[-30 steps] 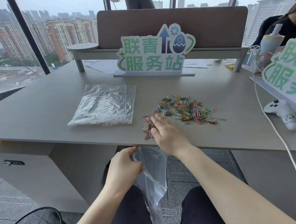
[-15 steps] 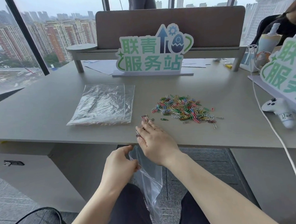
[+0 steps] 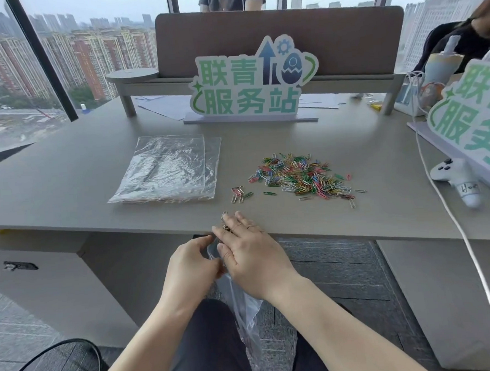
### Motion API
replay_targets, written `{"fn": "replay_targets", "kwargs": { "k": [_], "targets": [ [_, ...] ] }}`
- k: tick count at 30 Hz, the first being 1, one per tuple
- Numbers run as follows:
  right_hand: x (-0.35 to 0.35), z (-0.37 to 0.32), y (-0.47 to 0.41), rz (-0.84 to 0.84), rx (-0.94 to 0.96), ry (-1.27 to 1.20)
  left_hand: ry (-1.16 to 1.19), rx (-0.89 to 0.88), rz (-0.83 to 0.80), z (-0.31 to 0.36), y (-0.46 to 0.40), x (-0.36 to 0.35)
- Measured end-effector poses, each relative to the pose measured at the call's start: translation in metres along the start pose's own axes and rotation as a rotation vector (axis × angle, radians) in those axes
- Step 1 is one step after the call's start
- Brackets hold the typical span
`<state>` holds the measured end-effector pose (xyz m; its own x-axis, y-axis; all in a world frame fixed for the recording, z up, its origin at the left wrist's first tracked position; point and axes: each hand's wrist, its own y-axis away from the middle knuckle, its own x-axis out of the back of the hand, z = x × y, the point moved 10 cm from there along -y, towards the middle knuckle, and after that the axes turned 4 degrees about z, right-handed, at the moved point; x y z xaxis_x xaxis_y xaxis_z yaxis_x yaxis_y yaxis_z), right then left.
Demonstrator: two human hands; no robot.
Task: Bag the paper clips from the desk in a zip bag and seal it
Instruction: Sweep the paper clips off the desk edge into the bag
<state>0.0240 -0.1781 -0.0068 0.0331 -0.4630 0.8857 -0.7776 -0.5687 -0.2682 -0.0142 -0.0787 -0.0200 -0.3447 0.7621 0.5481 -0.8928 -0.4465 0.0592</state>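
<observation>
From the head camera I see one big pile [image 3: 302, 176] of clips, too many to count, and about six loose clips [image 3: 240, 193] beside it on the desk [image 3: 66, 184]. One stack of bags [image 3: 168, 170] lies to the left. My left hand [image 3: 190, 264] pinches one bag [image 3: 239, 306] open below the desk edge. My right hand [image 3: 249, 249] lies flat, fingers straight, on a few clips at the edge. A second ago it was farther up the desk; now it has slid clips back to the bag.
</observation>
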Motion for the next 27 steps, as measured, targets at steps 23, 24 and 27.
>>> {"fn": "replay_targets", "kwargs": {
  "k": [23,24,27],
  "targets": [
    [0.039,0.136,-0.053,-0.072,-0.436,0.151,0.033,0.028,-0.027,-0.012,-0.004,-0.010],
    [0.036,0.133,-0.056,-0.081,-0.420,0.147,0.038,0.029,-0.027,-0.012,-0.004,-0.010],
    [0.028,0.119,-0.062,-0.101,-0.357,0.134,0.046,0.046,-0.031,-0.013,-0.005,-0.010]
  ]
}}
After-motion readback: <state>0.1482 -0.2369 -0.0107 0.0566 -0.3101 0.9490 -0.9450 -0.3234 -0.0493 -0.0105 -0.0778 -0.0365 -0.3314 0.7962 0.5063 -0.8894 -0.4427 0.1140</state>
